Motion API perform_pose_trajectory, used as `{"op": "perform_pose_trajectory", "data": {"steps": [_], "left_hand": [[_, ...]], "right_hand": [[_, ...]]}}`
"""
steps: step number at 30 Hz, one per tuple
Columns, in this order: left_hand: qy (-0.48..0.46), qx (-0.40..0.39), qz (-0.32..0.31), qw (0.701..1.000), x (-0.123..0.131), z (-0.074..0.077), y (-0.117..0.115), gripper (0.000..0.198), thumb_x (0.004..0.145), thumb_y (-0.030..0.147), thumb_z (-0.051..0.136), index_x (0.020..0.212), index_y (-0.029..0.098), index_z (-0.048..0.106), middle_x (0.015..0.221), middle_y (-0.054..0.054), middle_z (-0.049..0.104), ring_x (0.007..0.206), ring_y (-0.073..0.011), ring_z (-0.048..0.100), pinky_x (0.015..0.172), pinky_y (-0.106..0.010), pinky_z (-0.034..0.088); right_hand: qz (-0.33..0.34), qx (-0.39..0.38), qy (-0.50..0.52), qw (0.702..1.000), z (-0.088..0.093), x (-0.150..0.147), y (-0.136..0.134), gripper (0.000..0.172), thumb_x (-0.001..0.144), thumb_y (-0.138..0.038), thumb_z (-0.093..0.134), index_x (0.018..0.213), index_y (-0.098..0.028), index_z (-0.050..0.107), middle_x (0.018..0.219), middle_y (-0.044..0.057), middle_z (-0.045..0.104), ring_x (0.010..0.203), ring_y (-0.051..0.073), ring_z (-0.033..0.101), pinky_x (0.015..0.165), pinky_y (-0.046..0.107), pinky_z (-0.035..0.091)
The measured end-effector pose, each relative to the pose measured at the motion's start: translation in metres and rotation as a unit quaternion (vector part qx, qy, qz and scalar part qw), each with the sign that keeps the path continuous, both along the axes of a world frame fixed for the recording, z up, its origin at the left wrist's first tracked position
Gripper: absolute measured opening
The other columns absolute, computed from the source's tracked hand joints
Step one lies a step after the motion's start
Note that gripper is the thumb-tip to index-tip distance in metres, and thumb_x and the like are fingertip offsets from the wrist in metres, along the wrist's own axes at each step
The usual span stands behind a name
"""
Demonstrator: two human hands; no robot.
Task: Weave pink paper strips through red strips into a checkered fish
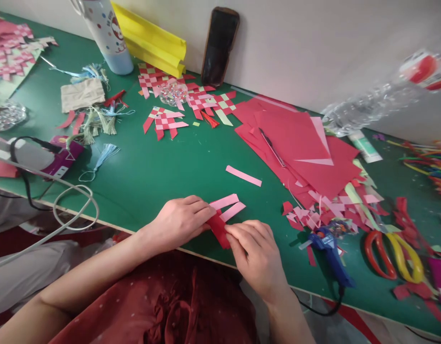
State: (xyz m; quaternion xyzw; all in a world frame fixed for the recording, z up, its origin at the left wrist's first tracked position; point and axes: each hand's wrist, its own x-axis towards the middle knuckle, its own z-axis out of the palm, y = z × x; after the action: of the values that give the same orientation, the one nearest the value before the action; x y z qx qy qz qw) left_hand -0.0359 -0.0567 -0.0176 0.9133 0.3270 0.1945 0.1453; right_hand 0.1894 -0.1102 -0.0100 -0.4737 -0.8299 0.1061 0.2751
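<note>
Over the front edge of the green table, my left hand (184, 220) and my right hand (258, 255) both have their fingers closed on a red paper strip (218, 230). Two pink paper strips (232, 209) stick out from it to the upper right, and how they join the red paper is hidden by my left fingers. A single loose pink strip (244, 176) lies flat just beyond my hands. Farther back rest several woven red and pink checkered paper pieces (165, 123) with loose strip ends.
Red paper sheets (292, 138) are stacked at back right, with a thin dark-tipped tool (272, 147) on top. A blue glue gun (330, 255), scissors (392, 255) and paper scraps lie right. A phone (220, 45), bottle (113, 38) and clear plastic bottle (378, 102) stand behind. Tassels (98, 162) lie left.
</note>
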Motion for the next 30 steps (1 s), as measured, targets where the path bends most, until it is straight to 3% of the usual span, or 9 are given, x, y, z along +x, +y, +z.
{"op": "perform_pose_trajectory", "data": {"steps": [7, 13, 17, 19, 23, 30], "left_hand": [[-0.014, -0.008, 0.005, 1.0, 0.001, 0.004, 0.002, 0.029, 0.102, 0.034, 0.045, 0.113, 0.015, 0.063, 0.102, -0.007, 0.072, 0.095, -0.0214, 0.068, 0.079, -0.035, 0.059], [-0.013, -0.001, 0.016, 1.0, 0.002, 0.0, 0.002, 0.028, 0.103, 0.028, 0.041, 0.11, 0.016, 0.065, 0.098, -0.008, 0.072, 0.094, -0.0173, 0.068, 0.082, -0.029, 0.057], [-0.02, -0.002, 0.023, 1.0, 0.002, -0.003, 0.001, 0.026, 0.102, 0.026, 0.042, 0.109, 0.016, 0.065, 0.099, -0.007, 0.072, 0.094, -0.0176, 0.068, 0.082, -0.029, 0.057], [-0.026, -0.006, 0.024, 0.999, 0.002, -0.004, 0.001, 0.023, 0.102, 0.025, 0.045, 0.109, 0.016, 0.065, 0.099, -0.006, 0.072, 0.093, -0.0179, 0.068, 0.081, -0.03, 0.057], [-0.025, -0.015, 0.015, 0.999, 0.002, -0.003, 0.001, 0.021, 0.101, 0.025, 0.047, 0.11, 0.016, 0.064, 0.101, -0.006, 0.072, 0.092, -0.0182, 0.068, 0.08, -0.03, 0.057], [-0.014, -0.027, 0.003, 1.0, 0.0, 0.001, 0.002, 0.024, 0.102, 0.029, 0.046, 0.106, 0.015, 0.064, 0.102, -0.007, 0.071, 0.095, -0.0194, 0.067, 0.08, -0.031, 0.058]], "right_hand": [[-0.009, 0.014, 0.0, 1.0, 0.003, 0.005, -0.008, 0.021, 0.089, -0.015, 0.064, 0.11, -0.016, 0.063, 0.103, 0.009, 0.067, 0.099, 0.024, 0.056, 0.087, 0.042, 0.047], [-0.034, 0.048, 0.017, 0.998, 0.005, -0.001, -0.009, 0.019, 0.086, -0.009, 0.066, 0.103, -0.017, 0.063, 0.104, 0.009, 0.065, 0.101, 0.024, 0.054, 0.087, 0.042, 0.049], [0.005, 0.088, 0.021, 0.996, 0.008, -0.002, -0.014, 0.014, 0.084, -0.017, 0.07, 0.097, -0.021, 0.066, 0.103, 0.007, 0.064, 0.102, 0.025, 0.053, 0.09, 0.043, 0.047], [0.017, 0.073, -0.013, 0.997, 0.007, -0.002, -0.017, 0.011, 0.087, -0.024, 0.069, 0.097, -0.024, 0.069, 0.109, 0.007, 0.064, 0.106, 0.027, 0.051, 0.092, 0.046, 0.043], [-0.011, 0.029, -0.078, 0.996, -0.002, -0.005, -0.016, 0.02, 0.093, -0.034, 0.06, 0.108, -0.027, 0.072, 0.122, 0.008, 0.063, 0.115, 0.031, 0.047, 0.096, 0.05, 0.037], [-0.033, 0.008, -0.103, 0.994, -0.011, -0.013, -0.008, 0.029, 0.096, -0.041, 0.054, 0.116, -0.031, 0.071, 0.13, 0.01, 0.058, 0.121, 0.034, 0.044, 0.099, 0.052, 0.034]]}}
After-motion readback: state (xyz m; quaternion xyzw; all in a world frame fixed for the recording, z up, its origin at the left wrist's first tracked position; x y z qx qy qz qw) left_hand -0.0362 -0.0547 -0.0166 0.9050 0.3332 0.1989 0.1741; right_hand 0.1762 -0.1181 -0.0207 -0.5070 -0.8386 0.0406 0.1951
